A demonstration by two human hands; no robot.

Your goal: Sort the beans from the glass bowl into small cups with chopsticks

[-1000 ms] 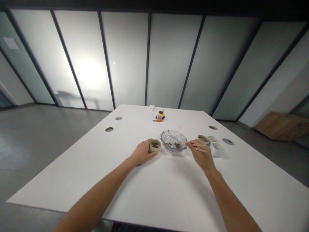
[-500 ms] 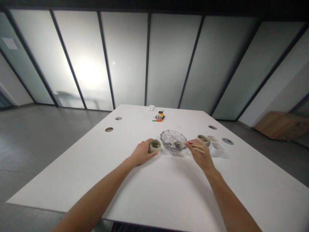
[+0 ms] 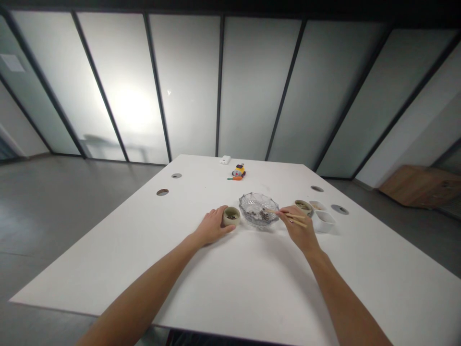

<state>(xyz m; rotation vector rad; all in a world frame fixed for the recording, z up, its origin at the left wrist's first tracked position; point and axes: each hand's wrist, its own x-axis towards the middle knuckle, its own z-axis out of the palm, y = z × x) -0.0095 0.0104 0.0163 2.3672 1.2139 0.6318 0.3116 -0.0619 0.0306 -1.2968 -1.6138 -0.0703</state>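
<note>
My left hand point(image 3: 213, 226) curls around the near left side of a small pale-green cup point(image 3: 231, 219), which stands upright on the table. Small dark bits lie inside the cup. In my right hand point(image 3: 298, 226) is a pair of wooden chopsticks point(image 3: 296, 216), their tips over the glass bowl point(image 3: 248, 204). This clear, patterned bowl sits just right of the cup and contains small dark pieces point(image 3: 264, 216), which are too small to name. Whether the chopstick tips pinch a piece, I cannot tell.
Right of my right hand stand a second green cup point(image 3: 303, 206) and two white containers point(image 3: 324, 222). Farther back on the white table point(image 3: 216, 288) are a toy vehicle point(image 3: 238, 170), an orange carrot-shaped thing point(image 3: 236, 178) and a white box point(image 3: 225, 159). Round holes pierce the tabletop.
The chopstick tips have shifted slightly up and left within the bowl. My left hand and the cup keep their place.
</note>
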